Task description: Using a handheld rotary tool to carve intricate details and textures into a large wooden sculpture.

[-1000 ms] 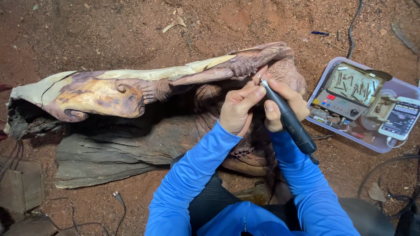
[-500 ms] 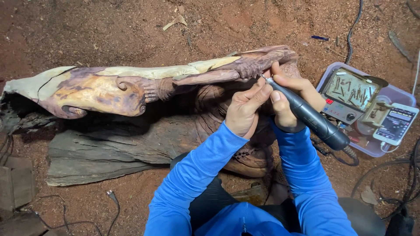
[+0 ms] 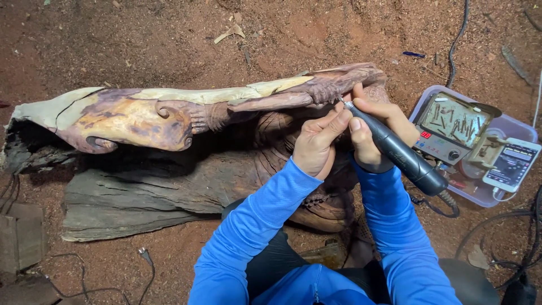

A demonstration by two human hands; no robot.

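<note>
The carving (image 3: 186, 113) looks largely shaped, detail apparently left at its right end, where the right hand (image 3: 375, 133) grips a rotary tool (image 3: 395, 151) and the left hand (image 3: 316, 144), fingers together, steadies its tip.

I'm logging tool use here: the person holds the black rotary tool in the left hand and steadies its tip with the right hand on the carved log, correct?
Not quite: the hands are swapped. In the head view the right hand grips the black rotary tool, while the left hand steadies its tip against the carved log.
</note>
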